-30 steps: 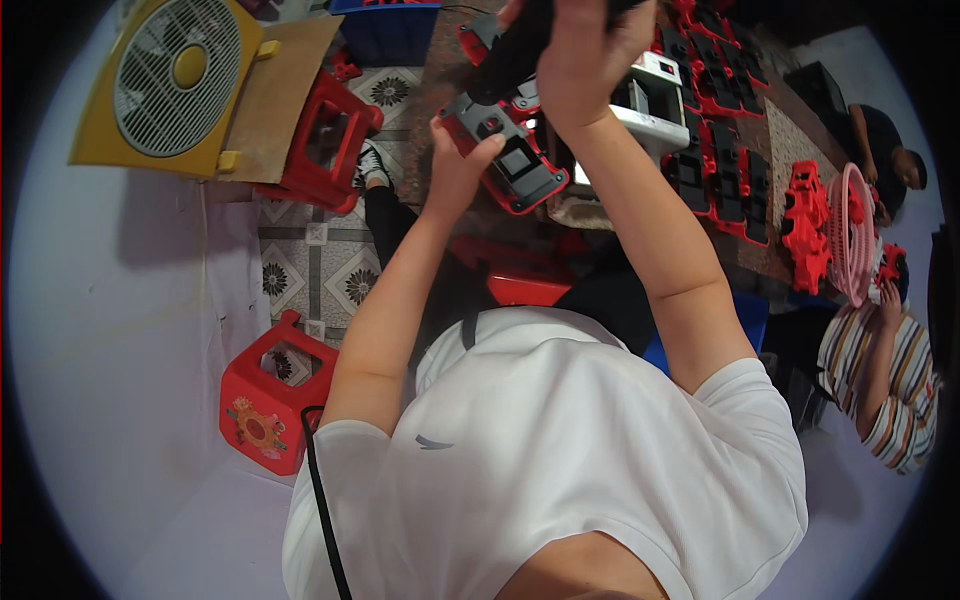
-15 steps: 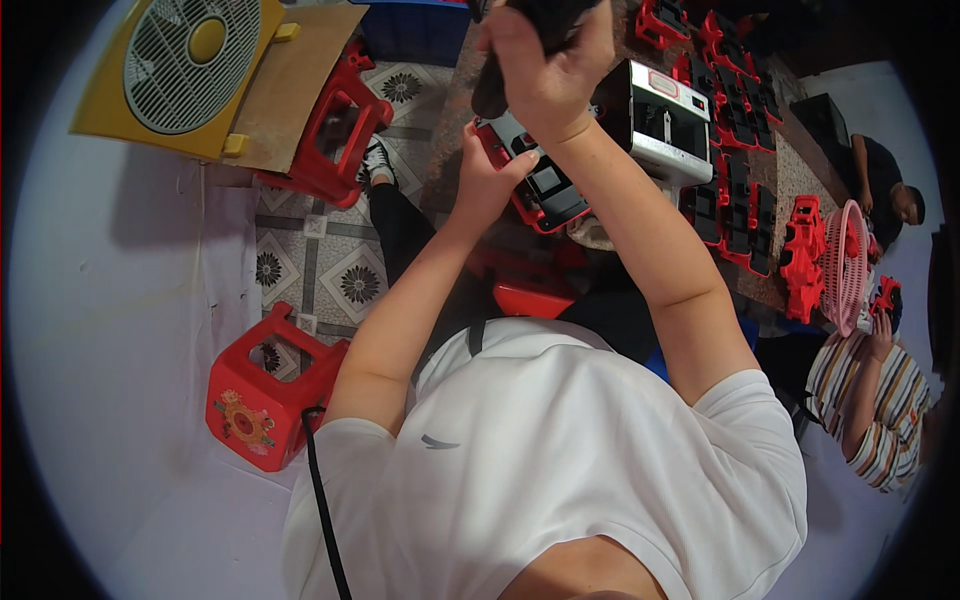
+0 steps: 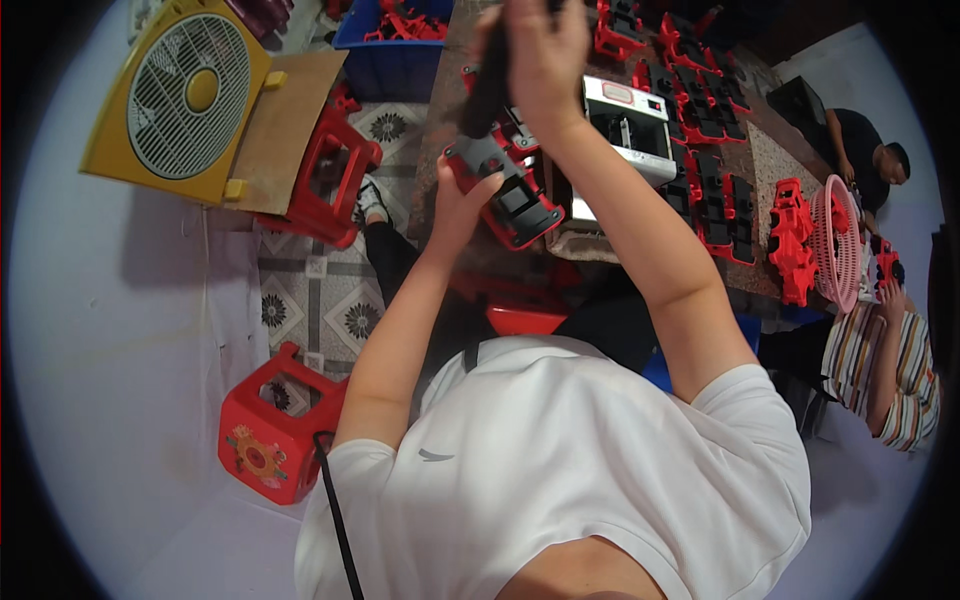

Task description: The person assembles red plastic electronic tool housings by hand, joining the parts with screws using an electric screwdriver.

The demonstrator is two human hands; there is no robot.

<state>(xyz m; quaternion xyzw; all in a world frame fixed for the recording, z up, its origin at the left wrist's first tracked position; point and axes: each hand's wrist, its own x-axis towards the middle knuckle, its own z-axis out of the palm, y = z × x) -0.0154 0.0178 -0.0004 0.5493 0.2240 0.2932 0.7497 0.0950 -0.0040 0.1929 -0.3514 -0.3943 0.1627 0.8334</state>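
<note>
Red-black housing (image 3: 516, 205) sits at the table (image 3: 448, 95) edge, left hand (image 3: 464, 208) pinching its end, right hand (image 3: 545, 75) wrapped round the black tool (image 3: 488, 88), and I reckon a loose left grip could let the housing twist.

Since a second ago, the right hand (image 3: 545, 75) has shifted toward the left edge of the bench (image 3: 436, 115); the dark tool (image 3: 488, 90) in its grip now runs steeper in the view, slanting less sideways; the head view has tilted since half a second ago, showing more red parts (image 3: 405, 25) in the blue bin (image 3: 390, 65) beside the bench's left edge, and more of a purple thing (image 3: 262, 15) beyond the yellow fan (image 3: 240, 95).
</note>
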